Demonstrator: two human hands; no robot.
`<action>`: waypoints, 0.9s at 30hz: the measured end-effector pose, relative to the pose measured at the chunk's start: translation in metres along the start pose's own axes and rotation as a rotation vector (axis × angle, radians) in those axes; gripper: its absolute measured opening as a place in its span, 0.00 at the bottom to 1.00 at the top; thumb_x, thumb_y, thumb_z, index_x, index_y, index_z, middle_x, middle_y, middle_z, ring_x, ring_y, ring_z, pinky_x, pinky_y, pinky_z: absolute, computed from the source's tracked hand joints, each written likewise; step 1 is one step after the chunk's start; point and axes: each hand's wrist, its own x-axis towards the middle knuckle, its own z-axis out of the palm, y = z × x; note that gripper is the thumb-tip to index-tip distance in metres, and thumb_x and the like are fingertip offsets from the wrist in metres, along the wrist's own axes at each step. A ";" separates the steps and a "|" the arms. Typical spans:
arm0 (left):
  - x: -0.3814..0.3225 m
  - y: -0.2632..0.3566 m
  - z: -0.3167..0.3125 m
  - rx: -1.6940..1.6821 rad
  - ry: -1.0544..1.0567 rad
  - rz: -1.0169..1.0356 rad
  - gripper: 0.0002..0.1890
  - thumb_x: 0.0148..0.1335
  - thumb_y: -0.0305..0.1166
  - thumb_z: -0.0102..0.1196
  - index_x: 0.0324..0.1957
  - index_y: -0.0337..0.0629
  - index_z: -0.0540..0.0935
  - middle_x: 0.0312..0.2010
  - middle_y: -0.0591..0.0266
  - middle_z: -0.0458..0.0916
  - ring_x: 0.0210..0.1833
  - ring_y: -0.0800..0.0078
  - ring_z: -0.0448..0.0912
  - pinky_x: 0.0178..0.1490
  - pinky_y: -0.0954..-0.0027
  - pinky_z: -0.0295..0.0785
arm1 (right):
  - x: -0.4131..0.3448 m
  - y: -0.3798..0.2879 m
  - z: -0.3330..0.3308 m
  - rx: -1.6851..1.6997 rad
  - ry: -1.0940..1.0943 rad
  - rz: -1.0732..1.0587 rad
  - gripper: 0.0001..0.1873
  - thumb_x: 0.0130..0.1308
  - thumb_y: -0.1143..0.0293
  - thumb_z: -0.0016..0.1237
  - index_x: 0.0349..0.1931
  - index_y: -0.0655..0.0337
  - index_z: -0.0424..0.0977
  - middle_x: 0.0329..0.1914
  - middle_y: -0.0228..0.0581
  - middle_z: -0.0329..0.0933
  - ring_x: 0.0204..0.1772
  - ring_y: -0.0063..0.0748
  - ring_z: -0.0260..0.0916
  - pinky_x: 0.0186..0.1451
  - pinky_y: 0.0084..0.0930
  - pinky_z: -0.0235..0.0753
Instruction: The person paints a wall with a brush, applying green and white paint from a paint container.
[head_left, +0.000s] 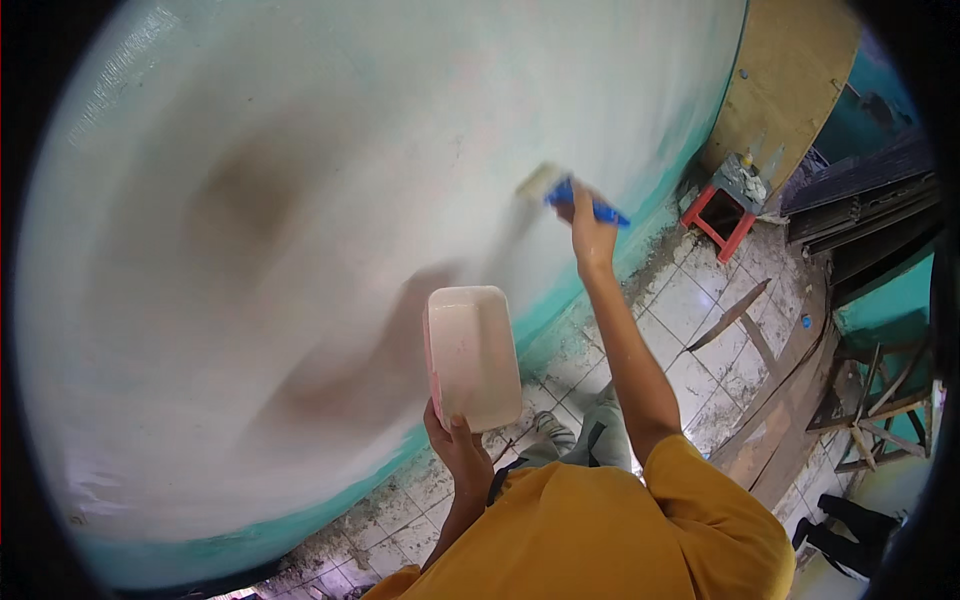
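Observation:
My right hand (589, 217) grips the blue handle of a wide paintbrush (559, 187), whose pale bristles are at the white-painted wall (360, 187); the bristles are slightly blurred. Lower down, my left hand (459, 442) holds a rectangular white plastic tub (476, 360) by its near end, thumb over the rim. Whitish paint coats the tub's inside, and pink shows along its left side. Turquoise paint shows in a band (555, 322) along the wall's bottom edge.
Dirty white floor tiles (679, 300) run along the wall. A red and grey plastic stool (724, 202) bears small items. A wood strip (731, 315), brown boards (787, 420) and a wooden frame (877, 405) are at the right. Dark-trousered legs (847, 529) show at lower right.

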 end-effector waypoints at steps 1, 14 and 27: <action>0.001 0.000 0.000 -0.008 -0.011 0.016 0.36 0.65 0.44 0.58 0.65 0.34 0.57 0.58 0.53 0.68 0.59 0.67 0.72 0.60 0.66 0.73 | 0.007 -0.028 0.014 -0.001 -0.028 -0.083 0.17 0.70 0.62 0.47 0.44 0.71 0.78 0.36 0.43 0.81 0.37 0.26 0.79 0.45 0.25 0.81; -0.004 0.003 -0.011 -0.004 -0.005 0.003 0.33 0.67 0.42 0.56 0.64 0.33 0.58 0.58 0.53 0.68 0.59 0.66 0.73 0.58 0.65 0.75 | -0.006 0.029 0.005 0.305 0.051 0.019 0.21 0.70 0.60 0.47 0.51 0.72 0.73 0.46 0.45 0.78 0.43 0.31 0.78 0.51 0.29 0.79; -0.004 0.002 -0.014 0.020 -0.016 -0.014 0.37 0.64 0.47 0.58 0.65 0.35 0.57 0.58 0.52 0.67 0.60 0.64 0.73 0.60 0.65 0.74 | 0.029 -0.124 0.057 0.384 -0.189 -0.301 0.21 0.69 0.61 0.46 0.49 0.75 0.74 0.41 0.47 0.80 0.40 0.36 0.80 0.52 0.29 0.79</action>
